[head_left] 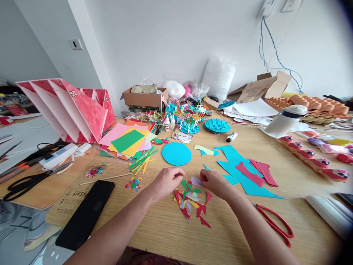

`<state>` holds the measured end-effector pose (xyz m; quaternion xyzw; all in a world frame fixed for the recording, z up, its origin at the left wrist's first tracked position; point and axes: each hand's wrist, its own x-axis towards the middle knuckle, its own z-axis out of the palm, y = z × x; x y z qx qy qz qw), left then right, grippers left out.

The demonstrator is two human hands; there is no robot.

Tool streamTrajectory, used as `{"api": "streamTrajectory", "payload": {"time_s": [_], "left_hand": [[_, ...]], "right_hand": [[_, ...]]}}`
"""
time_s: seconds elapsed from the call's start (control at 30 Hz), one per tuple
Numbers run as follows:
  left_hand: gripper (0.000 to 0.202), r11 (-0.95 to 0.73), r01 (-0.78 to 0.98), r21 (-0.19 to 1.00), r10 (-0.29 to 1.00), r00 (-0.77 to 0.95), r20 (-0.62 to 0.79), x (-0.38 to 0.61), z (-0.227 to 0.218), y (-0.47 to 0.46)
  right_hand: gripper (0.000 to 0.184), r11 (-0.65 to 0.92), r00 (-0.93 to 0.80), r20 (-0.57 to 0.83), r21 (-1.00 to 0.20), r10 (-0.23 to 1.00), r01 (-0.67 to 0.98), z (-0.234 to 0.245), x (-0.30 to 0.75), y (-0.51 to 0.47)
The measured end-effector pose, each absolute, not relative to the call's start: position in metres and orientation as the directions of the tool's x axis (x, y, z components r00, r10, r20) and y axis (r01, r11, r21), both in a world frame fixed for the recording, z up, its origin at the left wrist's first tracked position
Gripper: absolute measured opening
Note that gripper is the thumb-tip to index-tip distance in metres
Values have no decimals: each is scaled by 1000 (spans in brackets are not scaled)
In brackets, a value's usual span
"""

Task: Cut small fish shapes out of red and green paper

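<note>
My left hand (168, 181) is closed in a pinch above the near edge of a pile of coloured paper scraps (190, 198); what its fingertips hold, if anything, is too small to make out. Across from it, my right hand (215, 181) is closed with a lavender paper scrap (195, 181) at its fingertips. Red, green, yellow and purple pieces lie below and between both hands. Beyond them rests a flat blue paper circle (176, 153). Cut blue paper (234, 165) with red offcuts (250, 175) spreads to the right.
Red-handled scissors (275, 222) lie right, a black phone (86, 213) and small paper dots (133, 184) left. Coloured sheets (129, 141) and green strips (142, 160) sit farther back. Glue bottles (167, 124), decorated blue discs (217, 125) and a cardboard box (143, 98) stand behind.
</note>
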<state>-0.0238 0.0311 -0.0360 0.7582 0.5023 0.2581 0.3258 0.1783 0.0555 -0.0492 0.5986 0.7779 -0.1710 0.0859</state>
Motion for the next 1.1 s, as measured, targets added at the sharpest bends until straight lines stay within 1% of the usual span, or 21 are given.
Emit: {"api": "streamTrajectory", "payload": {"time_s": [0.13, 0.23, 0.3, 0.33, 0.4, 0.43, 0.5, 0.57, 0.67, 0.77, 0.93, 1.1], "left_hand": [[19, -217, 496, 841, 951, 301, 68, -33, -36, 39], [20, -173, 417, 892, 966, 250, 71, -40, -31, 40], [22, -172, 452, 875, 963, 264, 53, -41, -28, 34], [23, -195, 495, 847, 953, 298, 45, -41, -28, 29], [26, -299, 595, 746, 911, 410, 38, -39, -30, 17], [27, -352, 629, 693, 888, 458, 35, -39, -32, 10], [27, -404, 673, 619, 871, 489, 37, -40, -39, -1], [27, -409, 694, 593, 876, 480, 42, -42, -46, -8], [28, -401, 696, 596, 870, 493, 9, -43, -51, -14], [31, -406, 677, 614, 849, 527, -19, -41, -50, -18], [30, -395, 637, 662, 857, 514, 17, -38, -50, -18], [28, -360, 613, 704, 892, 448, 66, -40, -53, -11]], "right_hand": [[21, 194, -240, -279, -183, 930, 964, -48, 180, 54], [16, 229, -280, -219, -230, 935, 946, -41, 173, 46], [13, 297, -364, -211, -292, 907, 909, -38, 166, 36], [13, 324, -400, -213, -318, 891, 891, -38, 162, 32], [12, 353, -441, -212, -351, 872, 867, -39, 154, 23], [12, 357, -447, -208, -359, 870, 862, -40, 152, 20], [12, 351, -441, -202, -363, 875, 863, -44, 149, 16], [10, 337, -424, -200, -358, 883, 871, -47, 148, 16], [9, 323, -411, -214, -350, 886, 879, -49, 147, 18], [14, 307, -396, -233, -342, 888, 888, -50, 147, 20], [16, 270, -358, -210, -357, 910, 894, -45, 159, 22], [16, 244, -345, -188, -415, 920, 876, -33, 179, 18]]}}
